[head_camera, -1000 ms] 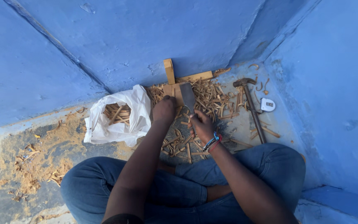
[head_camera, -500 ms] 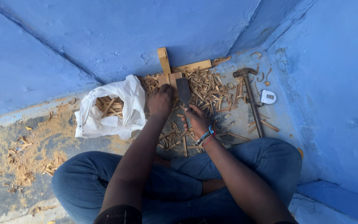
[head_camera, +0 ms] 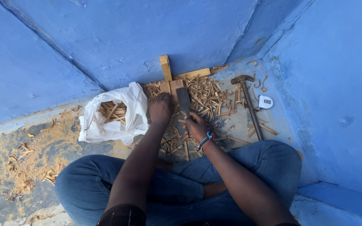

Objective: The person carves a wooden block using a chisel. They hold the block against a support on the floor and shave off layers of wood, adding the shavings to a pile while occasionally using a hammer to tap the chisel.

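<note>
Right hand (head_camera: 196, 124) is closed around the handle of a flat broad blade (head_camera: 183, 99), blade pointing away from the body toward the wall. Left hand (head_camera: 161, 108) is curled, knuckles up, just left of the blade; it seems to press or pinch a small piece of wood against the block (head_camera: 173, 86), but what lies under the fingers is hidden, so I cannot tell.

Landmark: the block, standing against the foot of the blue wall.
- Blade: its tip rests at the block's right edge.
- White plastic bag (head_camera: 113, 116): left of the block, mouth open, wood strips inside.
- Heap of wood chips (head_camera: 206, 95): right of the block and spreading toward the knees.
- Hammer (head_camera: 248, 102): further right, lying flat beyond the chips, head toward the wall.
- Small white tape measure (head_camera: 266, 101): just beyond the hammer.

Judgement: the splitting or shaving step is under way. The next cut calls for a steady blade and left fingertips kept off its edge.
</note>
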